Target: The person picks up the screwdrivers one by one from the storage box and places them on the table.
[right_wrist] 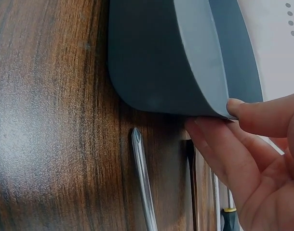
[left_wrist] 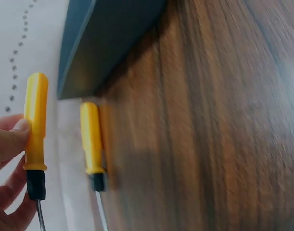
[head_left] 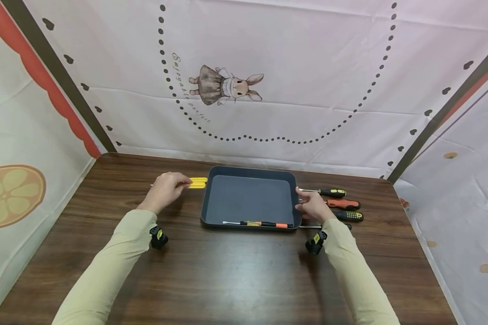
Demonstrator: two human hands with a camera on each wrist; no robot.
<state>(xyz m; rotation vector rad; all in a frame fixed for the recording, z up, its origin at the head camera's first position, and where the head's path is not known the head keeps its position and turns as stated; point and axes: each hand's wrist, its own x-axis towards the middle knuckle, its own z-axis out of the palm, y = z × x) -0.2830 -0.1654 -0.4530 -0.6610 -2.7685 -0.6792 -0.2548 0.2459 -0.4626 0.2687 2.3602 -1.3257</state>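
Note:
My left hand is left of a dark grey tray. Between thumb and fingers it pinches the handle of a yellow screwdriver, lifted off the table in the left wrist view. A second yellow screwdriver lies on the table beside it. At the tray's right side, my right hand grips the rim, thumb on top and fingers beneath in the right wrist view. Inside the tray, along the front wall, lie slim screwdrivers with black, yellow and orange handles; their exact number is hard to tell.
Right of the tray lie several screwdrivers, among them a black-and-yellow one, an orange one and a black one with yellow dots. A Phillips shaft points at the tray. A printed cloth hangs behind the wooden table.

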